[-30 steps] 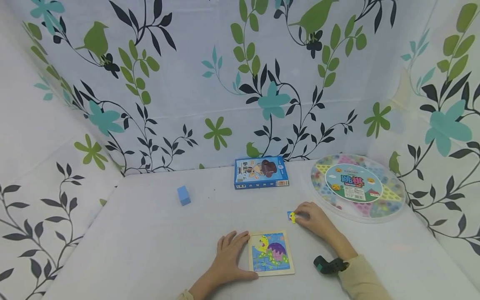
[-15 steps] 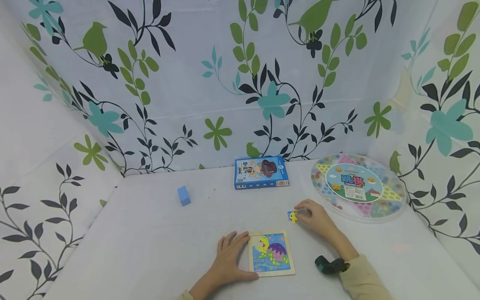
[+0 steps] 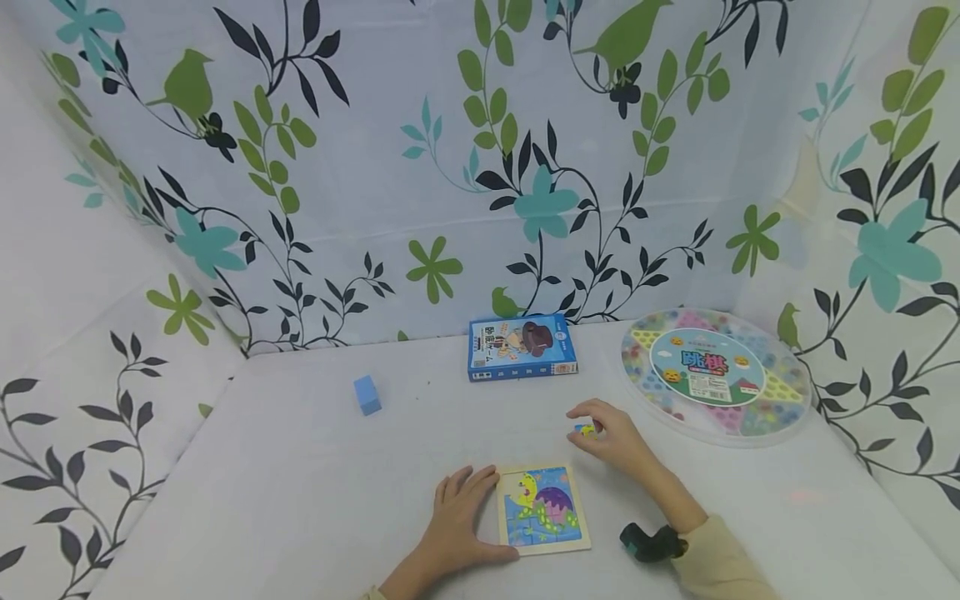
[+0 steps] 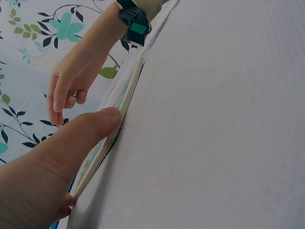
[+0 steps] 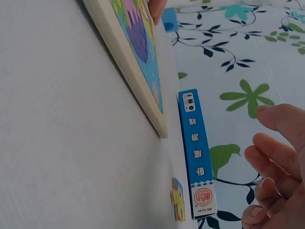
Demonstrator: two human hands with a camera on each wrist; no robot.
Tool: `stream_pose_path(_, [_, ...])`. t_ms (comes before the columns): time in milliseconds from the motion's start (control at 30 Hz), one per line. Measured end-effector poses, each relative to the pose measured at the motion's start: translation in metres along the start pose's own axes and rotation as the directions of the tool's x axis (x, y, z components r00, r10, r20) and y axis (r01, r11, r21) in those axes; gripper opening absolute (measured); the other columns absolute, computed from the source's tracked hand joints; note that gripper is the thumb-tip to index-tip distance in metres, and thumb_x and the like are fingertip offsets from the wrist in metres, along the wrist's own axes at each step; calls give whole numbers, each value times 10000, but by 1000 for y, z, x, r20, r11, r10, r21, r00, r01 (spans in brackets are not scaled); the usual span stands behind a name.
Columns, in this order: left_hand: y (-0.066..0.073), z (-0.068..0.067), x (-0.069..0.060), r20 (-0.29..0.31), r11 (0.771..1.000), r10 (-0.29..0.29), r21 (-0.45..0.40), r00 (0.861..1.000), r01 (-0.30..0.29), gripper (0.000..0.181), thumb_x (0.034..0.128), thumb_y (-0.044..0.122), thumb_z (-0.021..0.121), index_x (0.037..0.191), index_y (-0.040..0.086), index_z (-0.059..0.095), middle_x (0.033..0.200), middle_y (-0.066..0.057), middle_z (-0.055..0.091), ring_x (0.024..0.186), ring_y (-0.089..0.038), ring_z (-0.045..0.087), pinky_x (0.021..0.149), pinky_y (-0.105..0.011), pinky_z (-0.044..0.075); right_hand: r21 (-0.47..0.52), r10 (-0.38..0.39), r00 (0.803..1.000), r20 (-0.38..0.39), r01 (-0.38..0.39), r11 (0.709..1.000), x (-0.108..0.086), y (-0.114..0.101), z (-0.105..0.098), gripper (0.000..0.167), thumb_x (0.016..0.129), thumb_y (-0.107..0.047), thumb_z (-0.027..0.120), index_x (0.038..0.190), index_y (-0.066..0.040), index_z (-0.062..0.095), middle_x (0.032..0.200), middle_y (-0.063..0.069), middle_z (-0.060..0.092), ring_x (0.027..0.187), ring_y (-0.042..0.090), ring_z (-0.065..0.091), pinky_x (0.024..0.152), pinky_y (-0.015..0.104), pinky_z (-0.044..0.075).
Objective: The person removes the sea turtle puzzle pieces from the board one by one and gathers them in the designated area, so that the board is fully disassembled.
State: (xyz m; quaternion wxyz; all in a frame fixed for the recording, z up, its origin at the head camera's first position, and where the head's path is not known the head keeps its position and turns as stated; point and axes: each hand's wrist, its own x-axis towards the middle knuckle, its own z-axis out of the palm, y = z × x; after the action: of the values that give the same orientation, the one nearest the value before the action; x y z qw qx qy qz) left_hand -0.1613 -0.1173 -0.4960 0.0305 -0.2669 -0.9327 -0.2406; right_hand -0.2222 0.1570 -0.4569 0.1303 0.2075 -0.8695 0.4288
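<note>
Touching a turtle jigsaw (image 3: 543, 508) on its left, the left hand (image 3: 459, 518) had fingers outspread; the right hand (image 3: 617, 437), fingers parted, hovered over a loose piece (image 5: 177, 200).

The person has pale tan sleeves. Lots of the right sleeve (image 3: 720, 562) shows, but just a tiny bit of the left sleeve (image 3: 373, 593). The right hand (image 3: 615, 437) and the left hand (image 3: 459, 521) are both bare. A chunky dark gadget (image 3: 654, 543) is worn at the right wrist. It has tiny dots and a green patch (image 4: 138, 28) with straight sides.
</note>
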Motion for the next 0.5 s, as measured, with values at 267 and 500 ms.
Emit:
stream_pose_path(267, [0,1,-1,-33,999,38,1,999,-38,942,606,713,609,1312,115,430,1365,-21,380,1236,-345,242,939,-615,117,48,-123,992,31,121,991,-4,-9,19,282,726,-91,737,975,-23,624,944,59,605,711,229,494,600,259,434])
stream_pose_path(500, [-3,0,-1,-18,999,45,-1,999,-45,942,617,716,596,1328,125,417,1379,-5,366,1250,-333,227,945,-610,105,91,-166,976,139,155,984,-12,-12,42,314,740,-173,735,995,-44,606,954,38,593,798,192,521,659,284,450])
